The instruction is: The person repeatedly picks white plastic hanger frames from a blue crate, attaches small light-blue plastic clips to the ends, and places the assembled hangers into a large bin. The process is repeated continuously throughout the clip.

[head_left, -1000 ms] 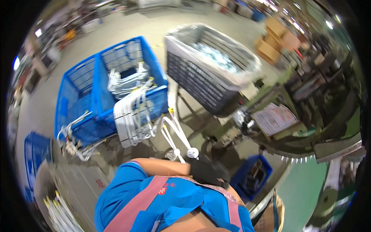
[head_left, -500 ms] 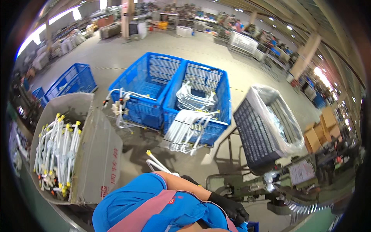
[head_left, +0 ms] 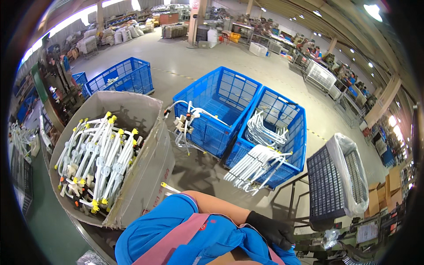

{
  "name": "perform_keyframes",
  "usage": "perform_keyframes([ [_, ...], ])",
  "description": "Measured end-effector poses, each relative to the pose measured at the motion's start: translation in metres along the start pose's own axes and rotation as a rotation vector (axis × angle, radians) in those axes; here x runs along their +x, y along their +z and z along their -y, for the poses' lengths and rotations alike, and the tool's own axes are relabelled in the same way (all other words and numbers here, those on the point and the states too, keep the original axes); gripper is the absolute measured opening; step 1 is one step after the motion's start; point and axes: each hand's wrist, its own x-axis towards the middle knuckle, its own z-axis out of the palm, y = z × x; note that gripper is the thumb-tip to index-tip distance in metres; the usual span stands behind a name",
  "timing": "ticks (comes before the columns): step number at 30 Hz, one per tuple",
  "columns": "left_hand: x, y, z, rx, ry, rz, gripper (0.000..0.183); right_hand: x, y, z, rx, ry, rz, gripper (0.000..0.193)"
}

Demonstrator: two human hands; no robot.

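Observation:
My left arm crosses in front of my blue shirt and pink strap, and its black-gloved hand (head_left: 274,230) is at the lower right, near the shirt's edge. The glove's fingers are curled; what they hold, if anything, is hidden. From behind the forearm a white tube (head_left: 169,187) with a yellow end sticks out, and most of it is covered by the arm. My right hand does not show. On my left, a large cardboard box (head_left: 143,170) holds many bent white tubes (head_left: 104,163) with yellow caps.
Ahead stand two joined blue crates, the left crate (head_left: 205,132) with tubes hooked on its rim, the right crate (head_left: 298,128) with stacked white tubes (head_left: 254,165). A dark lined basket (head_left: 324,185) is at right, beside machinery (head_left: 353,234). Another blue crate (head_left: 121,81) stands farther left.
The view has turned left, so the crates and basket now appear farther right and more of the cardboard box shows. Less of the white tube is visible; a dark glove part behind the forearm is hidden now.

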Motion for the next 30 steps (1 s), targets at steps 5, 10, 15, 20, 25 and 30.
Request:
perform_keyframes([
  [5,-0.019,-0.007,-0.024,-0.078,0.119,-0.09,0.031,0.039,0.062,0.023,-0.077,-0.064,0.215,0.022],
  [10,-0.059,-0.021,-0.031,0.2,0.021,-0.287,0.035,0.073,0.128,0.046,-0.154,-0.159,0.474,0.02],
  [15,-0.102,-0.039,-0.033,0.466,-0.002,-0.371,0.044,0.094,0.194,0.066,-0.206,-0.263,0.73,0.019],
  [20,-0.085,-0.053,-0.037,-0.017,0.079,-0.483,0.03,0.104,0.224,0.076,-0.23,-0.326,0.891,0.018],
  [25,-0.071,-0.075,-0.037,0.153,-0.137,-0.605,0.046,0.115,0.219,0.079,-0.242,-0.353,0.989,0.016],
  [30,-0.076,-0.095,-0.026,0.291,-0.15,-0.654,0.04,0.124,0.201,0.077,-0.25,-0.356,1.06,0.015],
])
